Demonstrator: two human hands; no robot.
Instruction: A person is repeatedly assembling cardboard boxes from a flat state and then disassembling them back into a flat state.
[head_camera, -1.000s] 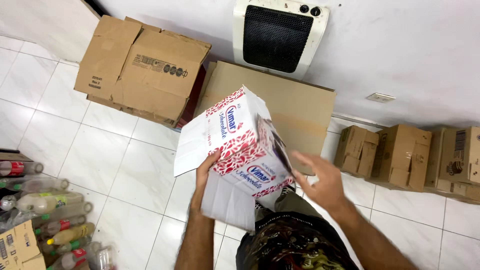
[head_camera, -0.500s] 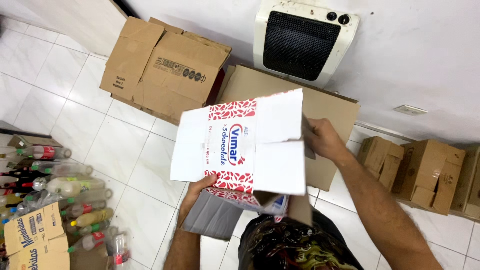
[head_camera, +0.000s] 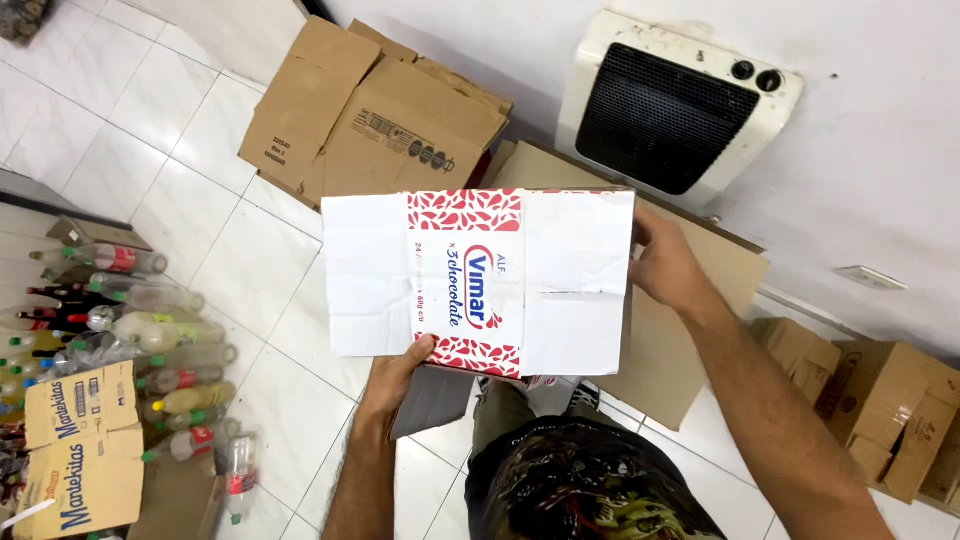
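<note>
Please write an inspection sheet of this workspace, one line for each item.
Surface: white tiled floor, seen from above.
Job's things: white carton with red patterned bands, held flat between both hands, flaps spread open.
Clutter: flattened brown cartons against the wall; a large brown sheet behind the carton; plastic bottles lying at left; yellow printed boxes at lower left; small brown boxes at right.
Fingers: left hand grips the carton's lower edge; right hand grips its right edge.
Cables: nothing seen.
Surroundings: cream wall heater with black grille; white wall with a small plate.
</note>
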